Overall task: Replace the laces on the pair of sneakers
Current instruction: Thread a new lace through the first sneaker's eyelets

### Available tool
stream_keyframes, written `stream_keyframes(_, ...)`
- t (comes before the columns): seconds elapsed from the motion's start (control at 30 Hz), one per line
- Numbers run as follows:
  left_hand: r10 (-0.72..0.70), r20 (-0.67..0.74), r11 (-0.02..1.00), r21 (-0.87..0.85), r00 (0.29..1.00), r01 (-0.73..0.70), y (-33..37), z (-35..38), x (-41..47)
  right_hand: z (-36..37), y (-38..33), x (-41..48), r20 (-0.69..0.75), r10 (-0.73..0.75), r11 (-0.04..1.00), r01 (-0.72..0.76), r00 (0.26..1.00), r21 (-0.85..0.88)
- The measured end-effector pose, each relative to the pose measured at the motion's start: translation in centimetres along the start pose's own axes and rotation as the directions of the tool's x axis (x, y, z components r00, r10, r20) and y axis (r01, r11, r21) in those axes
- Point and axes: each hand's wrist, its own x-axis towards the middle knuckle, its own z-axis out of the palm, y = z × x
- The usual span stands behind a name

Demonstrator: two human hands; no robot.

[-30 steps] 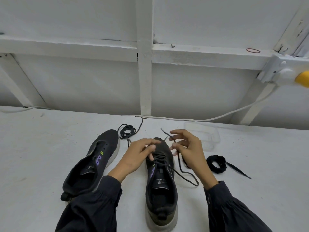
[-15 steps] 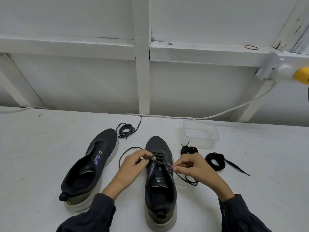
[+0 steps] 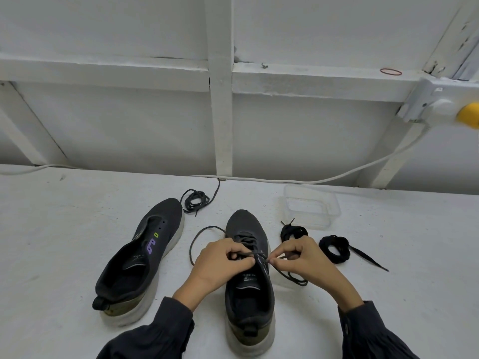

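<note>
dark knit sneaker nearest the cuffs [image 3: 248, 281]: laced, both hands [image 3: 220, 263] [image 3: 302, 257] pinching thin dark lace [image 3: 261, 257] at its tongue, likely tying | sneaker to its left [image 3: 145, 255]: eyelets bare, undone | two black lace coils [image 3: 334, 248] right, unused

Print on the laced sneaker's insole [image 3: 248, 278] is too blurred to read.

Both forearms, in dark long sleeves, reach forward and converge. The left hand [image 3: 220, 263] is curled, thumb and forefinger pinched together. The right hand [image 3: 302, 259] mirrors it, fingertips [image 3: 272, 260] pinched, knuckles up, nearly touching the left.
</note>
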Motion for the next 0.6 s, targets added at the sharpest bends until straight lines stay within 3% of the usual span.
stream_keyframes(0.6,-0.023,0.001,0.99,-0.139,1.0,0.023,0.3,0.5,0.1,1.2,-0.4,0.6,0.014,0.031,0.999,-0.031,0.999,0.034)
